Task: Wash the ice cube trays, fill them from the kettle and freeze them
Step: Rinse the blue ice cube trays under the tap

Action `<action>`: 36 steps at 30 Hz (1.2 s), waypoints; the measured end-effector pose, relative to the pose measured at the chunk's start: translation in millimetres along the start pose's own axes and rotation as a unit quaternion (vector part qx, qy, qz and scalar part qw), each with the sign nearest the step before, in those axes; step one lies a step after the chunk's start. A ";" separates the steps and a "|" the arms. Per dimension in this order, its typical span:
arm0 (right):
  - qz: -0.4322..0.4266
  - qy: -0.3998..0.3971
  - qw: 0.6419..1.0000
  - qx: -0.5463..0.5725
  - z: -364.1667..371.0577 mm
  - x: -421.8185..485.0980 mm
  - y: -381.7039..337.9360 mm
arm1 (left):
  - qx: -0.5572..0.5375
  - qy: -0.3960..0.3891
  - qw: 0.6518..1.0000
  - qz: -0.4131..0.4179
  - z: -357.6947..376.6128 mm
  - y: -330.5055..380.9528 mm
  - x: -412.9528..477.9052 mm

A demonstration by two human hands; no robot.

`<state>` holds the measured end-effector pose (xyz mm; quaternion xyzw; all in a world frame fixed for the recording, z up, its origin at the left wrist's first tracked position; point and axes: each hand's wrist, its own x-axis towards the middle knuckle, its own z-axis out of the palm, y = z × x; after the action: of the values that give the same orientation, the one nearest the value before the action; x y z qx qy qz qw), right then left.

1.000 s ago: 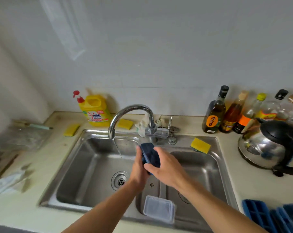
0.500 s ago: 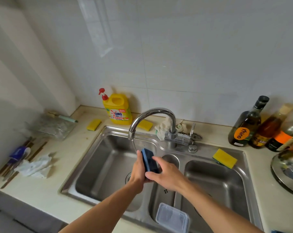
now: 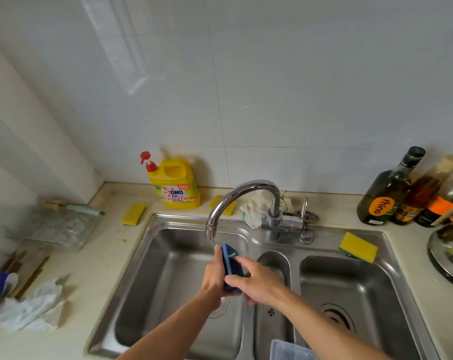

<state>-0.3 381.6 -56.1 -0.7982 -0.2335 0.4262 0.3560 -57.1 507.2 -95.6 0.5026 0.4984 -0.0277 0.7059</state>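
Left hand (image 3: 215, 278) clamped round the blue ice cube tray (image 3: 230, 258) from its left side, thumb up along the edge. Right hand (image 3: 257, 283) also closed on it: thumb across the lower face, forefinger stretched up the near face, the rest curled behind. The tray stands on its long edge between the two palms, its top end directly below the tap (image 3: 246, 190) spout, over the left basin of the sink (image 3: 168, 281).

Change over the last second: the tray was held right of the spout, clear of a thin stream; it is now under the outlet. Whether water is running at this moment, cannot tell, since the stream is too faint here. The view has swung left too, so the spare blue trays right of the tap have dropped out of frame.

Judgement: washing step, rinse phase, early in the task. Filling and freezing are not begun.

Kettle (image 3: 447, 255) sits on the bench (image 3: 111, 255) far right of the tap, cut by the frame edge. Detergent jug (image 3: 174, 184) stands left of and behind the tap; a yellow sponge (image 3: 358, 246) lies on the sink rim right of it. A clear plastic box (image 3: 289, 349) rests at the sink's near edge.

Risk: the wet tray may slip; both hands should hold it.
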 end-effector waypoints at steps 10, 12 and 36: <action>0.022 0.055 0.995 0.083 40.6 51.4 -29.5 | 0.109 -0.044 0.993 0.017 -48.7 35.5 45.9; 0.029 0.070 0.993 0.091 43.1 57.1 -30.1 | 0.129 -0.051 0.990 0.029 -49.5 41.7 51.6; 0.082 0.171 0.981 0.036 -8.5 46.0 15.0 | 0.232 -0.039 0.972 0.026 -69.9 57.9 90.0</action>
<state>32.2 399.9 -88.0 -0.8627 -0.0875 0.3188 0.3828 -27.9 628.8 -121.8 0.6635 0.4372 -0.1442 0.5898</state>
